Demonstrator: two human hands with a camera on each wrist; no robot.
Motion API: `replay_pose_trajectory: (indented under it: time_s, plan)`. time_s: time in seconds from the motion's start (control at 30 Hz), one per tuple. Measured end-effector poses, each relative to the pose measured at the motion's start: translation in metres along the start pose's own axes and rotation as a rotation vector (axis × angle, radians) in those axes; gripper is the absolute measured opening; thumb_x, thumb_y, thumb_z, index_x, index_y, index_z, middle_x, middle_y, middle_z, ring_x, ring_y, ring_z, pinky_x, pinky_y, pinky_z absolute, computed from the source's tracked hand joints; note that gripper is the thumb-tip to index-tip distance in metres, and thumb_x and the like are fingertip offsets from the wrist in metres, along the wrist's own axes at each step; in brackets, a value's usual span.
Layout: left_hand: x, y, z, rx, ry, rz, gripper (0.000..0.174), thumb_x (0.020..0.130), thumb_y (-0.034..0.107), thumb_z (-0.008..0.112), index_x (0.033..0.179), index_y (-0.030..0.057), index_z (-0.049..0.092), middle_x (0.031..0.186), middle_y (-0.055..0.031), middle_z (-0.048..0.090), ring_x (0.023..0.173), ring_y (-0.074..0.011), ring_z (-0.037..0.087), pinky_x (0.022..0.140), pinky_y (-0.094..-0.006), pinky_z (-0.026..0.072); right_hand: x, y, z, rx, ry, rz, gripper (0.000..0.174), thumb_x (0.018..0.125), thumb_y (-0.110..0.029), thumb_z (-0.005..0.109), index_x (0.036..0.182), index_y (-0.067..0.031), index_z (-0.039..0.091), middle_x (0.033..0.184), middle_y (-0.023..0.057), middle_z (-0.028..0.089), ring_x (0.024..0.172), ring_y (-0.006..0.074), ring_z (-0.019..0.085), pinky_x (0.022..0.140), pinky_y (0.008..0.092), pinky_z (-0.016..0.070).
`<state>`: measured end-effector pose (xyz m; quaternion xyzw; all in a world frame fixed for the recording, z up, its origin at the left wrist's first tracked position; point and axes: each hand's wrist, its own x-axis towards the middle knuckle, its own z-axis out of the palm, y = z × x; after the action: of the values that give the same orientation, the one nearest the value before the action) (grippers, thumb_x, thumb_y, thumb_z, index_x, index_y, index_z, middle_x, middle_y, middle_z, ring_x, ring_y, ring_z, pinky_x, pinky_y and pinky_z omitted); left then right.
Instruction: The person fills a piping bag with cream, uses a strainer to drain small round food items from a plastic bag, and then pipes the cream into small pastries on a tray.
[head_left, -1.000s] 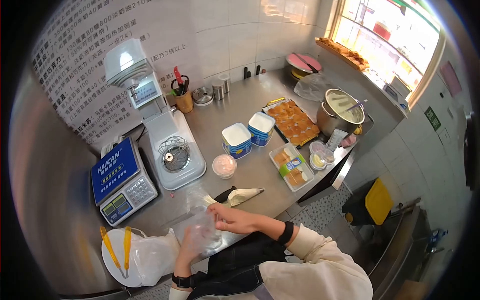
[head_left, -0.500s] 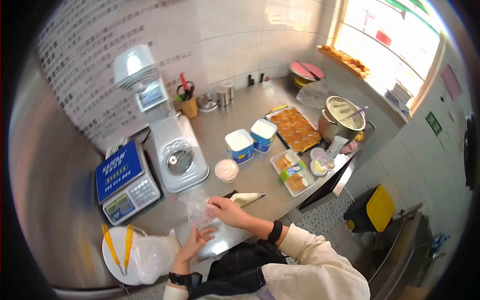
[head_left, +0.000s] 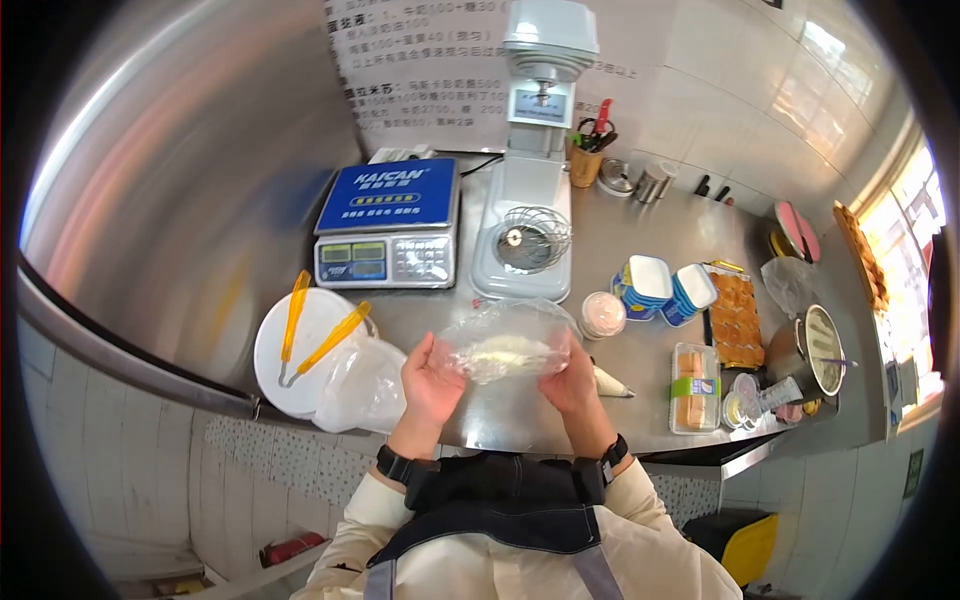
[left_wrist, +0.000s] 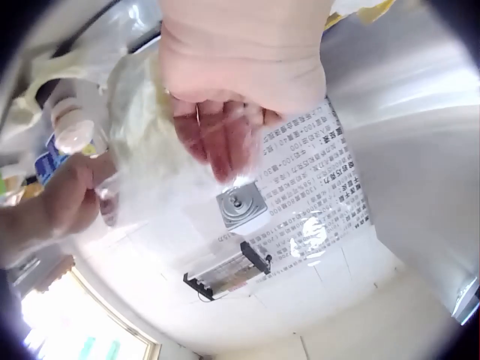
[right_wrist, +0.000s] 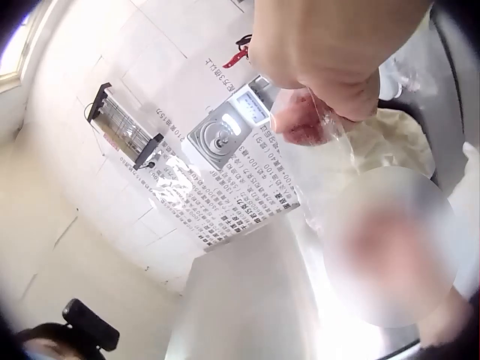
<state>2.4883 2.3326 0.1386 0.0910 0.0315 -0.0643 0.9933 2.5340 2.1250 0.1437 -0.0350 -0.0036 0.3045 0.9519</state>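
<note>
A clear plastic bag (head_left: 510,345) with pale cream in its lower part is spread between the two hands above the counter's front. My left hand (head_left: 434,383) grips the bag's left side; in the left wrist view its fingers (left_wrist: 221,135) lie behind the thin film. The right hand (head_left: 570,378) pinches the opposite side, the film bunched at its fingertips in the right wrist view. Just right of that hand lies a filled piping bag (head_left: 612,384), partly hidden. Behind it stands a round tub (head_left: 603,314) of pinkish contents.
A scale (head_left: 385,222) and a stand mixer (head_left: 528,230) stand behind. At left, tongs (head_left: 325,330) lie on a white round lid or plate (head_left: 270,350). To the right are two blue-and-white tubs (head_left: 648,282), a packed bread box (head_left: 695,390), a bun tray (head_left: 735,320) and a metal pot (head_left: 812,355).
The head view has swung left. The bag, earlier bunched at the right hand with the left hand's fingers spread below, is now stretched between both hands, showing its cream.
</note>
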Motion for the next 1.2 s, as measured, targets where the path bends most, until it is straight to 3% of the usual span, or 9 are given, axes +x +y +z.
replay_pose_trajectory:
  time_s: [0.07, 0.27, 0.53, 0.6, 0.73, 0.8, 0.93, 1.0, 1.2]
  plan:
    - [-0.007, 0.009, 0.014, 0.07, -0.239, 0.03, 0.024, 0.079, 0.021, 0.053, 0.097, 0.0052, 0.055, 0.099, -0.0092, 0.056, 0.1, -0.0209, 0.051, 0.088, -0.0348, 0.0397, 0.013, 0.008, 0.036, -0.146, 0.433, -0.131, 0.025, 0.092, -0.024, 0.033, 0.079, -0.009, 0.048, 0.066, -0.0027, 0.051, 0.058, 0.008, 0.051, 0.057, 0.0234, 0.0482]
    - [-0.019, 0.005, 0.051, 1.472, -0.385, 0.256, 0.066, 0.068, 0.017, 0.067, 0.123, 0.0013, 0.035, 0.124, -0.0091, 0.039, 0.114, -0.0207, 0.039, 0.093, -0.0322, 0.0335, 0.029, 0.019, 0.031, -0.074, 0.199, -0.014, 0.022, 0.091, -0.022, 0.035, 0.078, -0.009, 0.048, 0.064, -0.0019, 0.05, 0.053, 0.0067, 0.048, 0.052, 0.0205, 0.0463]
    - [-0.013, -0.001, 0.077, 1.908, -0.165, -0.001, 0.044, 0.07, 0.02, 0.066, 0.107, 0.0024, 0.048, 0.102, -0.0121, 0.052, 0.097, -0.0267, 0.05, 0.082, -0.0337, 0.0395, 0.025, 0.016, 0.077, -0.681, 0.172, 0.172, 0.024, 0.091, -0.024, 0.036, 0.087, -0.0055, 0.051, 0.063, -0.0007, 0.047, 0.051, 0.0066, 0.045, 0.049, 0.0197, 0.0419]
    - [-0.011, -0.003, 0.039, 2.043, -0.683, 0.498, 0.032, 0.074, 0.019, 0.062, 0.098, 0.0025, 0.051, 0.09, -0.0117, 0.055, 0.085, -0.0272, 0.054, 0.073, -0.0335, 0.0433, 0.036, 0.011, 0.056, -1.111, 0.209, 0.043, 0.024, 0.091, -0.025, 0.038, 0.09, -0.006, 0.052, 0.065, -0.0023, 0.048, 0.05, 0.0049, 0.043, 0.046, 0.0197, 0.0391]
    - [-0.018, -0.017, 0.037, 1.679, -0.328, 0.272, 0.029, 0.076, 0.015, 0.059, 0.1, 0.0012, 0.05, 0.092, -0.0107, 0.055, 0.085, -0.024, 0.054, 0.073, -0.032, 0.0442, 0.034, 0.026, 0.036, -1.083, 0.212, 0.144, 0.023, 0.09, -0.025, 0.04, 0.093, -0.006, 0.053, 0.068, -0.003, 0.051, 0.054, 0.0027, 0.045, 0.046, 0.0185, 0.0374]
    - [-0.015, -0.022, 0.042, 0.427, -0.067, 0.117, 0.032, 0.077, 0.017, 0.059, 0.102, 0.0005, 0.049, 0.094, -0.0088, 0.055, 0.087, -0.0209, 0.054, 0.077, -0.033, 0.0438, 0.03, 0.028, 0.02, -1.224, 0.11, 0.133, 0.024, 0.09, -0.025, 0.041, 0.093, -0.0044, 0.052, 0.072, -0.0025, 0.053, 0.057, 0.003, 0.047, 0.046, 0.0174, 0.0376]
    - [-0.013, -0.029, 0.082, 1.268, -0.278, 0.702, 0.065, 0.07, 0.031, 0.068, 0.119, 0.0013, 0.039, 0.111, -0.0095, 0.05, 0.101, -0.0204, 0.049, 0.089, -0.0313, 0.0388, 0.014, 0.045, 0.033, -1.113, 0.065, -0.011, 0.027, 0.089, -0.026, 0.043, 0.098, -0.003, 0.052, 0.077, -0.0019, 0.055, 0.06, 0.0031, 0.049, 0.05, 0.0166, 0.0396]
    - [-0.008, -0.027, 0.089, 0.346, -0.151, 0.404, 0.074, 0.064, 0.022, 0.074, 0.124, 0.0029, 0.035, 0.116, -0.0088, 0.048, 0.105, -0.0194, 0.047, 0.09, -0.0303, 0.0378, 0.012, 0.019, 0.003, -1.083, 0.104, 0.084, 0.026, 0.085, -0.025, 0.049, 0.099, -0.003, 0.052, 0.08, 0.0029, 0.057, 0.066, 0.0092, 0.053, 0.057, 0.0214, 0.0431]
    - [-0.007, 0.0, 0.064, 0.512, -0.19, 0.237, 0.073, 0.065, 0.019, 0.073, 0.125, 0.0033, 0.034, 0.118, -0.0092, 0.046, 0.106, -0.0199, 0.046, 0.09, -0.031, 0.0379, -0.04, -0.042, -0.022, -2.826, 0.153, -0.431, 0.046, 0.064, -0.038, 0.066, 0.094, -0.0059, 0.054, 0.082, 0.0098, 0.05, 0.084, 0.0247, 0.047, 0.076, 0.0364, 0.0359]
